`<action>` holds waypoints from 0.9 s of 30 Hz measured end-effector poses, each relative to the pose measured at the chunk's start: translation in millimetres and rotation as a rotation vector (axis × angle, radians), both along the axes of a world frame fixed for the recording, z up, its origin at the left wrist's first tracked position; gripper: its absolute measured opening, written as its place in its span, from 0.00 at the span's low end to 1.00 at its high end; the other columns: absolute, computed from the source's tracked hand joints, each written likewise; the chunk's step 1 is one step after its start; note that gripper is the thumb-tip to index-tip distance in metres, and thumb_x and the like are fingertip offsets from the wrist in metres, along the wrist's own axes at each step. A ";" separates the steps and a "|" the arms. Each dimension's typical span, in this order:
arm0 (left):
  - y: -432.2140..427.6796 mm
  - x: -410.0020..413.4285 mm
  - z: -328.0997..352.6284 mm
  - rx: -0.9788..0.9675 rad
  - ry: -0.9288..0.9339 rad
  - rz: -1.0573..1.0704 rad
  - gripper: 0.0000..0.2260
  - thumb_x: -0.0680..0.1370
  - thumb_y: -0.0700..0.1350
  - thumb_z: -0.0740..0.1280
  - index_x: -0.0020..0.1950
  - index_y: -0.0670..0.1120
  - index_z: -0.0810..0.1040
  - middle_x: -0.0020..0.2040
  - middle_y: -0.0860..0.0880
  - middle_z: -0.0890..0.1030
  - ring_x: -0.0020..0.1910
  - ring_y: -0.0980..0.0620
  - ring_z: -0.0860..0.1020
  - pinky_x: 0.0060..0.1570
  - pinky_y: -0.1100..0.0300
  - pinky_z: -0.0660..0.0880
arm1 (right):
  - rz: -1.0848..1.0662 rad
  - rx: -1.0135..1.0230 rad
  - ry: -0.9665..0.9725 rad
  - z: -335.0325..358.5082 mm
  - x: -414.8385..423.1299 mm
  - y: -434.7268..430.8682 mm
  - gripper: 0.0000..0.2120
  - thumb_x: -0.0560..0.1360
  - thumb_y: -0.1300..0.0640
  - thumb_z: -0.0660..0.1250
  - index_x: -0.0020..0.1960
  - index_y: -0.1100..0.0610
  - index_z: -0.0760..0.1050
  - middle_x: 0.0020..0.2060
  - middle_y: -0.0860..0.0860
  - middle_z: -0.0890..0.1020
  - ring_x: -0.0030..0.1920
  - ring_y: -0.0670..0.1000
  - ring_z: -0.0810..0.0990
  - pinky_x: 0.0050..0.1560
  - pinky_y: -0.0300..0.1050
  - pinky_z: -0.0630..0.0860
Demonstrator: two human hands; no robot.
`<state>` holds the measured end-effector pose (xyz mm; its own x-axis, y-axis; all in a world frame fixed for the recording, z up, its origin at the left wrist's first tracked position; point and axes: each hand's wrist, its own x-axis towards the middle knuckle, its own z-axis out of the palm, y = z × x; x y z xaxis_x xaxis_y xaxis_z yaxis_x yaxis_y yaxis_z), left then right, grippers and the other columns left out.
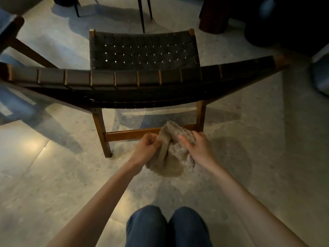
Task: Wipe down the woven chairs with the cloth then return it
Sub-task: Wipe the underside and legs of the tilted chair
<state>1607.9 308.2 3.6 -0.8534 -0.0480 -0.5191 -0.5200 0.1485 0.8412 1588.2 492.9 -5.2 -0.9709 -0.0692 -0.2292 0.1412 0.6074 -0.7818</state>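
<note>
Hanging bunched between both hands, the cloth [170,157] is catalogued first: beige, knitted or terry in texture, held low behind the woven chair [144,52], with its upper fold lying against the right end of the chair's rear crossbar [128,134]. Its lower part is seen above the floor [53,184]; whether it touches the floor cannot be told.

Left hand [147,147]: fingers are curled, and the cloth's left edge is pinched between them and the thumb.

Right hand [195,147]: fingers are curled over the cloth's upper right side, and a fold is gripped.

Woven chair: seen from behind and above. Dark straps are woven across the seat, and dark bands are wrapped over the top rail of the backrest [124,79]. The frame and legs are of brown wood.

Floor: pale, speckled, marked by soft shadows and warm patches of light.

Knees [147,225]: two, in dark blue trousers, are seen at the lower edge, side by side.

Other furniture: thin dark legs [141,15] are seen beyond the seat, and a wooden frame [26,49] is partly seen at the left.
</note>
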 end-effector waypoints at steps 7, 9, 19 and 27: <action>29.7 -34.0 -112.9 0.142 0.043 0.006 0.04 0.81 0.44 0.61 0.50 0.46 0.74 0.48 0.47 0.78 0.54 0.47 0.77 0.57 0.52 0.74 | 0.032 -0.189 0.103 -129.8 -33.2 -1.2 0.12 0.80 0.59 0.62 0.60 0.59 0.79 0.49 0.46 0.79 0.50 0.44 0.78 0.49 0.28 0.70; 32.6 -40.9 -143.6 0.168 0.047 0.031 0.07 0.80 0.49 0.61 0.52 0.47 0.74 0.49 0.47 0.78 0.55 0.47 0.76 0.60 0.51 0.73 | 0.011 -0.181 0.138 -157.5 -42.7 2.1 0.12 0.79 0.58 0.63 0.60 0.59 0.79 0.48 0.44 0.79 0.47 0.41 0.77 0.45 0.22 0.69; 23.8 -71.8 -206.3 -0.070 0.256 0.105 0.06 0.77 0.50 0.67 0.49 0.48 0.74 0.45 0.50 0.78 0.43 0.56 0.75 0.36 0.63 0.70 | 0.028 -0.095 0.429 -189.1 -61.2 19.0 0.11 0.81 0.59 0.59 0.58 0.57 0.77 0.48 0.48 0.79 0.46 0.40 0.76 0.46 0.26 0.69; 29.3 -93.2 -166.8 -0.012 0.433 0.168 0.09 0.74 0.50 0.71 0.39 0.48 0.74 0.38 0.50 0.80 0.38 0.56 0.78 0.38 0.63 0.74 | 0.336 -0.204 0.292 -139.3 -49.6 32.6 0.08 0.79 0.49 0.61 0.48 0.39 0.79 0.46 0.35 0.81 0.51 0.33 0.77 0.48 0.23 0.69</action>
